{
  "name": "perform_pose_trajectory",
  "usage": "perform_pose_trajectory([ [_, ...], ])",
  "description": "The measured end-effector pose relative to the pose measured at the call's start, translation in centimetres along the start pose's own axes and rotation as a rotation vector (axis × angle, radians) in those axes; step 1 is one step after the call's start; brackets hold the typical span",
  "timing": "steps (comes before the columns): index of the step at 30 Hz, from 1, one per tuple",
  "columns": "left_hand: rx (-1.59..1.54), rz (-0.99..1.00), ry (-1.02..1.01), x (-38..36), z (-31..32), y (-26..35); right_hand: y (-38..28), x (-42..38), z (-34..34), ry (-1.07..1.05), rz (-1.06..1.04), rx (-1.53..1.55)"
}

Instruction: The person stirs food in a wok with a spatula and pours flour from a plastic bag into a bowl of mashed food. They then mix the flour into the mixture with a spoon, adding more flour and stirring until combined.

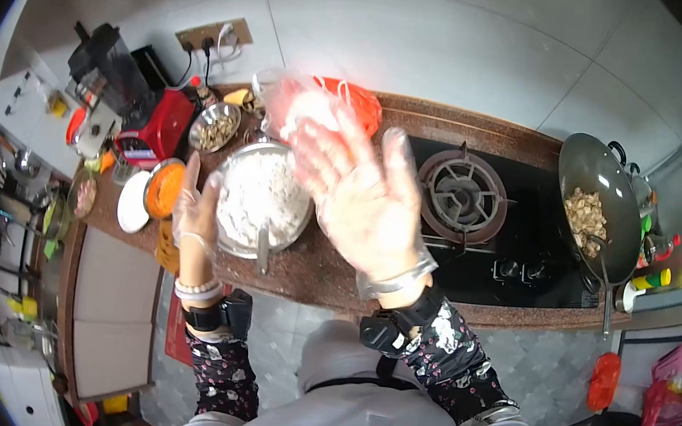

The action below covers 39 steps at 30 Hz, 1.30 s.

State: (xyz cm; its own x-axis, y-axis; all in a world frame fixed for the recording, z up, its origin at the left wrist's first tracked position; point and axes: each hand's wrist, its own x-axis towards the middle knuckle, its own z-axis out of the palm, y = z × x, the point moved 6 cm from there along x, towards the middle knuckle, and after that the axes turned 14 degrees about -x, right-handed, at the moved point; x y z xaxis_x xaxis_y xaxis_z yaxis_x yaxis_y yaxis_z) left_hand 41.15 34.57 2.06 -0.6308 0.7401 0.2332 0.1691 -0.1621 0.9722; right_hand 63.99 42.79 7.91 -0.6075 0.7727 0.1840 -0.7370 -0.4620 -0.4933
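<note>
My right hand, in a clear plastic glove, is raised over the counter with its fingers spread and holds nothing. Its fingertips overlap a red and white plastic bag at the back in this view. My left hand, also gloved, is beside a large metal bowl, fingers stretched upward and thumb apart. A white, floury mass fills that bowl, and a spoon handle sticks out over its front rim. Left of my left hand are a bowl of finely cut orange food and a white plate.
A gas burner on a black hob is to the right. Beyond it stands a wok with browned pieces and a spatula. At the back left are a small metal bowl of chopped food, a red appliance and a blender.
</note>
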Motion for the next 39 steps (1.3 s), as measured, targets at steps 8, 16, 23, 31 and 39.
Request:
perform_pose_trajectory([
  [8,-0.164,0.04,0.166,-6.5,0.1,5.9,-3.6,-4.2,7.7,-0.156,0.022,0.055],
  [16,-0.203,0.105,0.368,-10.9,-0.4,8.7,-1.6,-6.0,7.3,-0.285,0.071,-0.049],
  [23,-0.034,0.404,0.404,-12.5,0.1,16.3,-2.8,-16.1,-11.8,0.136,0.314,-0.897],
  [31,-0.121,0.478,0.37,-13.2,1.6,18.8,-13.2,-39.8,-27.3,0.931,0.546,-0.682],
  [39,0.011,0.377,0.191,-10.9,2.4,9.5,-28.6,-44.3,-21.2,1.57,-0.256,-0.878],
])
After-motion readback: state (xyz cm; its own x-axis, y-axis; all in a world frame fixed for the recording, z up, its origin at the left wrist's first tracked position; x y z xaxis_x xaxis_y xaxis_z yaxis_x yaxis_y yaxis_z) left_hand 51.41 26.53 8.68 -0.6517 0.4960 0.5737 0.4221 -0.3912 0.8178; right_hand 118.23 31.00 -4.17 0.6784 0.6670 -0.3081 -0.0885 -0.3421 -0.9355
